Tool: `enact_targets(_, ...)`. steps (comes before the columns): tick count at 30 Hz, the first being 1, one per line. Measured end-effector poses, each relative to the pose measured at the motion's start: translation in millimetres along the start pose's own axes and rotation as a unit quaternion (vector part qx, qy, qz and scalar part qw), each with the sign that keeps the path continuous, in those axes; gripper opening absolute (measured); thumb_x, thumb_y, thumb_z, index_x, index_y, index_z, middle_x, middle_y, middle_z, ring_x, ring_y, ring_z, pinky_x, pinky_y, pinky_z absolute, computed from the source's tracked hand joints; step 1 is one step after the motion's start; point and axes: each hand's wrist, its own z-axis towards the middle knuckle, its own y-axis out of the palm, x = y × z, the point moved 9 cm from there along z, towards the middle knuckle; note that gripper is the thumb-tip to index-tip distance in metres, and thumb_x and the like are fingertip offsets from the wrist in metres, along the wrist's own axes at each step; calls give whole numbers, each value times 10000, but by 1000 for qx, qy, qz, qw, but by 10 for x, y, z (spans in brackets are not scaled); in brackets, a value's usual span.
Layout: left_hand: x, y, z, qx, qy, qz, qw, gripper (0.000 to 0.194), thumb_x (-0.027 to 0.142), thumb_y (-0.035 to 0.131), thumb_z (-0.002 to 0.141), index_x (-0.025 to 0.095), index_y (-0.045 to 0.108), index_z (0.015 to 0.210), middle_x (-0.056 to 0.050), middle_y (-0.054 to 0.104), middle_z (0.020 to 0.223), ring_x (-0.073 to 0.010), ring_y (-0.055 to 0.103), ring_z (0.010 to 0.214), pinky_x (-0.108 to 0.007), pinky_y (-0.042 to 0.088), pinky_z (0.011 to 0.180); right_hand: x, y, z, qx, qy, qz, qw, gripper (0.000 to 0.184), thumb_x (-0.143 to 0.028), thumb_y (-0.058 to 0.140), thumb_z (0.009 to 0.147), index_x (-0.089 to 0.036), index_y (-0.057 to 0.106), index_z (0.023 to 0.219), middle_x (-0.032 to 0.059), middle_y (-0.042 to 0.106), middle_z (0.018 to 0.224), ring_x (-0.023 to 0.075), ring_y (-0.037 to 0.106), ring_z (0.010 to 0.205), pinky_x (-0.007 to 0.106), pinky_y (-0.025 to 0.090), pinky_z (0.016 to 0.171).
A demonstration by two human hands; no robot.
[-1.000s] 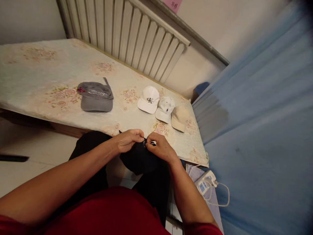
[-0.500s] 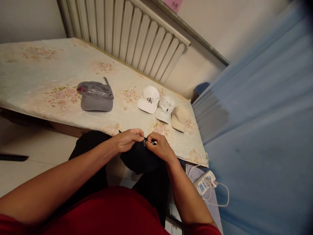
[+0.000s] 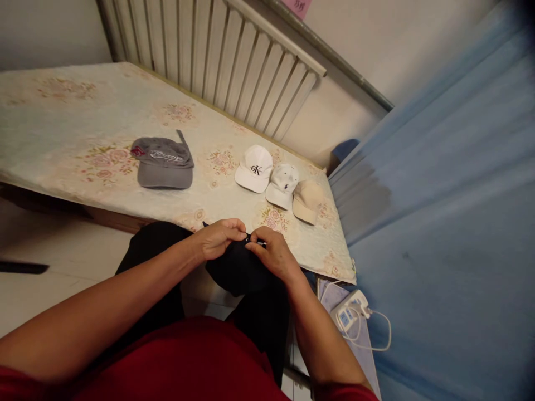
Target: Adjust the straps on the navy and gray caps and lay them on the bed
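A black cap is held between my two hands above my lap. My left hand pinches its strap from the left side. On the right, my right hand has thumb and fingertips closed on the same strap, beside a small shiny buckle that my fingers partly cover. A grey cap with white lettering lies on the bed to the left. Farther right, a white cap with black letters, a white cap with a small dark emblem and a beige cap sit in a row.
The bed has a flowered cover, and a radiator runs along the wall behind it. A blue curtain hangs on the right. A white power strip with a cable lies on a low surface at lower right.
The fingers of my right hand have shifted slightly at the buckle, which now shows less. My left hand stays where it was, and the caps on the bed have not moved.
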Motion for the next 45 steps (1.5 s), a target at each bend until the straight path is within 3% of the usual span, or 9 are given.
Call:
enact_targets(5, 27, -21, -3, 2, 8, -1, 1000, 251, 118, 775, 541, 135, 588, 708, 3, 625, 608, -97, 562, 513, -191, 413, 505, -93, -62, -71, 38, -29, -27, 998, 129, -159, 512, 888, -217, 602, 817, 25, 592, 856, 173, 533, 870, 295, 412, 806)
enact_targets(9, 21, -15, -4, 2, 9, -10, 1000, 240, 109, 768, 555, 135, 587, 709, -3, 631, 611, -104, 575, 526, -196, 425, 520, -68, -117, -119, 89, -1, -79, 993, 107, -181, 555, 867, -218, 635, 806, 34, 565, 817, 189, 525, 843, 311, 418, 778)
enact_targets(13, 13, -23, 2, 3, 9, -19, 1000, 244, 104, 769, 558, 137, 589, 719, 0, 632, 618, -107, 583, 535, -199, 434, 530, 22, -56, -152, 97, 31, -37, 994, 83, -189, 571, 849, -227, 640, 875, 4, 595, 777, 162, 545, 746, 289, 429, 727)
enact_targets(16, 20, -38, 3, 1, 10, -20, 1000, 240, 118, 773, 564, 139, 591, 719, 0, 632, 625, -109, 584, 531, -202, 435, 524, 60, -53, -201, 138, 46, -14, 989, 203, -177, 592, 812, -228, 617, 1008, -4, 575, 796, 139, 511, 649, 275, 436, 670)
enact_targets(20, 30, -49, 1, -6, 10, -18, 1000, 234, 122, 773, 569, 139, 596, 722, 2, 624, 631, -102, 571, 513, -194, 412, 496, 33, -55, -267, 186, 13, -6, 982, 216, -124, 549, 796, -215, 601, 985, 42, 585, 923, 154, 543, 726, 294, 467, 709)
enact_targets(24, 25, -26, -2, -18, 4, -21, 1000, 222, 114, 767, 579, 138, 599, 720, 2, 615, 617, -102, 568, 517, -195, 413, 504, 11, -14, -280, 188, -38, -3, 982, 236, -102, 498, 817, -229, 601, 987, 78, 620, 1070, 192, 589, 929, 333, 491, 796)
enact_targets(30, 10, -10, -20, -18, -11, -23, 1000, 229, 100, 765, 570, 137, 593, 716, 3, 610, 593, -104, 567, 519, -188, 415, 505, -82, 11, -249, 180, -90, -37, 979, 211, -118, 447, 867, -226, 622, 917, 67, 635, 898, 189, 592, 897, 336, 479, 824)
enact_targets(37, -10, -67, -7, -19, -8, -20, 1000, 236, 102, 769, 573, 136, 593, 726, -14, 632, 628, -114, 587, 547, -196, 435, 526, -35, -32, -158, 135, -34, 56, 989, 128, -159, 494, 851, -211, 605, 813, 16, 592, 779, 147, 559, 745, 273, 454, 711)
enact_targets(45, -15, -22, 3, -23, -6, -20, 1000, 216, 85, 751, 585, 135, 596, 726, -20, 641, 634, -114, 594, 549, -198, 439, 527, 77, -86, -101, 138, 42, 95, 985, 74, -140, 566, 757, -199, 609, 743, -30, 560, 668, 110, 510, 603, 238, 427, 617)
